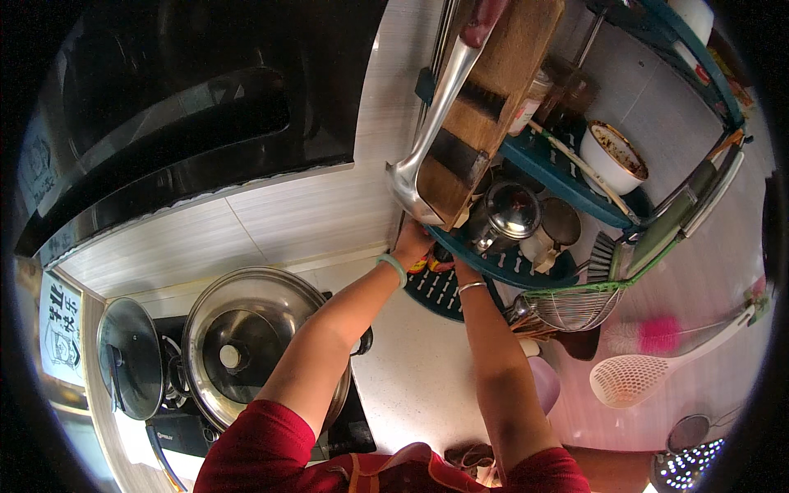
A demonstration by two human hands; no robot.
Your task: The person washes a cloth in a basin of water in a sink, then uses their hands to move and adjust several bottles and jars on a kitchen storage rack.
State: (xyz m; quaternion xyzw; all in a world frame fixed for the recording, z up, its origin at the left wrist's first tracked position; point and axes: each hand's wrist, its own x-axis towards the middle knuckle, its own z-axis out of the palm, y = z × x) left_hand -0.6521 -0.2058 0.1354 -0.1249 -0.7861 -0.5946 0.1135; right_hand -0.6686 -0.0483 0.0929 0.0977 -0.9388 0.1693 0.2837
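Both my arms reach into a teal tiered corner rack. My left hand (414, 243), below a jade-coloured bangle, is beside the rack's left edge under a hanging steel ladle (425, 135); its fingers are mostly hidden. My right hand (465, 270), above a silver bracelet, goes under the middle shelf (524, 262), which covers its fingers. Between the hands, on the slotted bottom shelf (431, 289), red-and-yellow labelled containers (439, 259) show in part. Whether either hand grips them is hidden.
A lidded steel pan (271, 320) and a glass-lidded pan (130, 357) stand on the stove at left. On the rack are a lidded steel pot (511, 209), a white bowl (607, 160) and a wooden knife block (462, 142). A wire strainer (576, 308) and white skimmer (629, 379) hang right.
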